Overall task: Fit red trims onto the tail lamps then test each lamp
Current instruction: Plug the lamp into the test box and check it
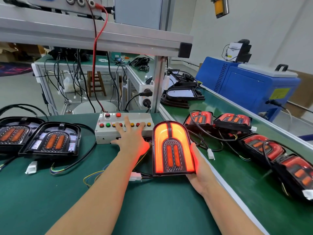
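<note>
Centre of frame: my right hand (200, 168) cradles lit tail lamp (172, 148) from underneath, fingers curled round its right edge, red trim glowing bright. My left hand (131, 139) lies spread wide on grey test box (124, 128), fingertips on row of coloured buttons. Left of frame: two untrimmed lamps (50, 139) flat on green table (152, 209). Right of frame: trimmed lamps (233, 122) piled with cables.
</note>
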